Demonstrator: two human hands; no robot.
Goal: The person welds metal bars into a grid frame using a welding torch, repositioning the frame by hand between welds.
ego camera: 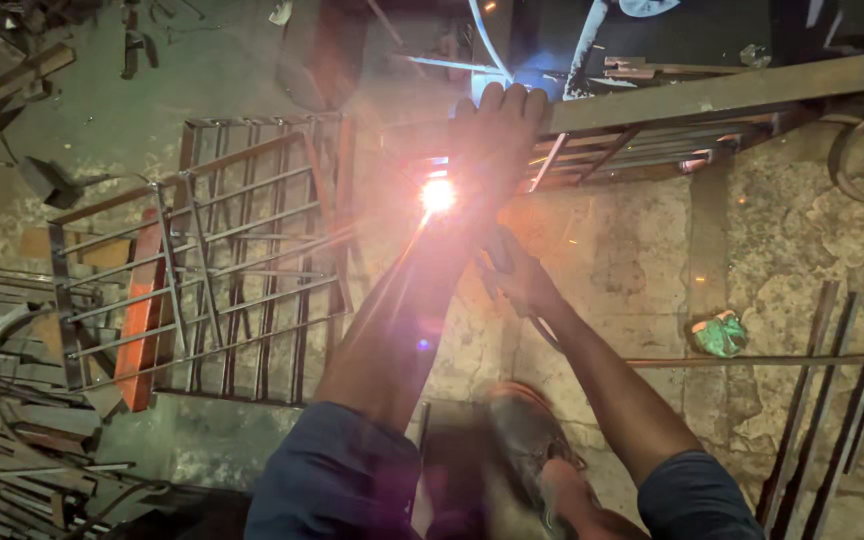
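Steel is everywhere around me: one long flat bar (pixel 722 95) runs across the top of my view, and one welded grille (pixel 222 270) of thin rods lies flat on the cracked concrete floor (pixel 632 260) to my left. Two of my hands are at work. My left hand (pixel 497 130) is raised with its fingers together and pressed flat, its back towards me, just above one white-hot welding spark (pixel 438 195) that flares pink across my forearm. My right hand (pixel 512 275) sits lower, just beside and below the spark, closed round a dark welding holder (pixel 497 255); glare blurs its shape. One thin cable (pixel 547 335) trails down from it along my arm. One crumpled green rag (pixel 720 335) lies well apart on the floor to the right, near several dark slim rods (pixel 832 400) leaning there; I cannot count them surely. A pile of scrap strips (pixel 2 440) fills the lower left corner.
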